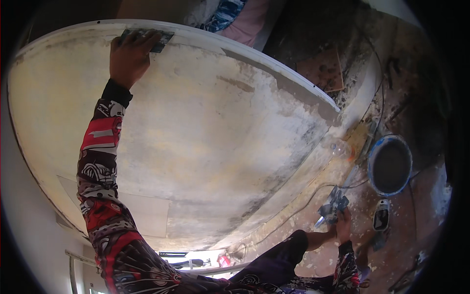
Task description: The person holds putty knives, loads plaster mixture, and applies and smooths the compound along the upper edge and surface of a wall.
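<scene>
At upper left, the left hand point(131, 60) grips a flat blade point(162, 42) against the pale surface point(196, 122). At lower right, the right hand point(344, 226) grips a smeared scraper point(333, 206).

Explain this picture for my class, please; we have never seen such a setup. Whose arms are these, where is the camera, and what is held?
There is no machine: these are a person's bare hands. The one picture comes from a wide fisheye camera worn on that person's head, so straight edges look bent.

The left hand holds a dark flat tool against a large, pale, stained surface, near its edge. A grey band runs along part of that edge. The right hand, at lower right, holds a smeared dark tool; its exact kind is unclear. Near it are a blue-rimmed bucket and a small container.
</scene>
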`<state>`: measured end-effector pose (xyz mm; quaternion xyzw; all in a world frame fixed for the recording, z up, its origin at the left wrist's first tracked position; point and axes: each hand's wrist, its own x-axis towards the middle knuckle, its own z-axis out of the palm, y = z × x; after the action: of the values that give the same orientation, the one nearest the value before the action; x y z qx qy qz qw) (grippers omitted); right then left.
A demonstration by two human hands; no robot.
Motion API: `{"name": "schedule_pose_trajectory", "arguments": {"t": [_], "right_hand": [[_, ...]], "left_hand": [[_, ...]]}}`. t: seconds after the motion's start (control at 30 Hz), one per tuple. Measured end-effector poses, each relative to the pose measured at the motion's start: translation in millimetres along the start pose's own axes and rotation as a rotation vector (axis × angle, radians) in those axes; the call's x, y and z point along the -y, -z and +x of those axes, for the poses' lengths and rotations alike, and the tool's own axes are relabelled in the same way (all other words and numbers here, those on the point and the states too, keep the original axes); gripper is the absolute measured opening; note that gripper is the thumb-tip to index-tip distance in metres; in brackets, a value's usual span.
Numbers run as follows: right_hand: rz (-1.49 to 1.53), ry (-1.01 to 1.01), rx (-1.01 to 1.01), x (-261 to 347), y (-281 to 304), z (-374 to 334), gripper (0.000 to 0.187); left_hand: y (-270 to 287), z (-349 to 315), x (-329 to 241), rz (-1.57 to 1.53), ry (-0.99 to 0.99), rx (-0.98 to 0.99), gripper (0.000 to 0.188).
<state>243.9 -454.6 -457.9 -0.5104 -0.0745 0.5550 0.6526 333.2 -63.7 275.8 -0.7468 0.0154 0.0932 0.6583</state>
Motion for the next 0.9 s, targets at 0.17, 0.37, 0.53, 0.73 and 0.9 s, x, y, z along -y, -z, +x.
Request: {"name": "schedule_pose_trajectory", "arguments": {"t": [0.17, 0.37, 0.53, 0.73, 0.9], "right_hand": [[0.049, 0.033, 0.018, -5.8, 0.7, 1.3, 0.029], [-0.011, 0.031, -0.004, -5.8, 0.7, 0.3, 0.028], [-0.072, 0.031, -0.019, 12.9, -0.9, -5.2, 0.026], [-0.063, 0.073, 0.028, -5.8, 0.1, 0.7, 0.029], [-0.083, 0.087, 0.017, -9.9, -2.6, 1.2, 0.032]], "left_hand": [[-2.2, -6.0, -3.4, 0.046, -0.042, 0.094, 0.052], [16.6, -30.1, -6.6, -0.043, 0.012, 0.214, 0.053], [22.9, -19.2, 17.7, 0.122, -0.001, 0.063, 0.059], [-5.1, -19.1, 41.8, 0.128, 0.013, 0.024, 0.057], [-13.2, -30.9, 29.5, 0.156, 0.012, 0.044, 0.056]]}}
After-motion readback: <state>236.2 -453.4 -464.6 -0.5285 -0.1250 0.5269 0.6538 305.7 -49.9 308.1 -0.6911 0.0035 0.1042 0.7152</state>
